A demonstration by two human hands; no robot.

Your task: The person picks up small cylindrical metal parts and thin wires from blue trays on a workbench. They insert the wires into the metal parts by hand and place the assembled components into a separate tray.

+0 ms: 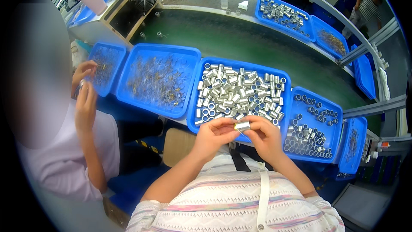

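Between my hands, over the near edge of a blue tray, is a short silver metal cylinder with a yellowish ring at its left end. The fingers of my right hand are closed round its right side. My left hand pinches at the ringed end. A thin pale wire hangs below the cylinder; where it joins is too small to tell. Many similar silver cylinders lie heaped in the tray just beyond my hands.
Left of it, a blue tray holds tangled thin wires with small yellowish parts. A tray to the right holds upright cylinders. Behind runs a green conveyor belt. A co-worker's hands work at the far left. A wooden stool stands beside me.
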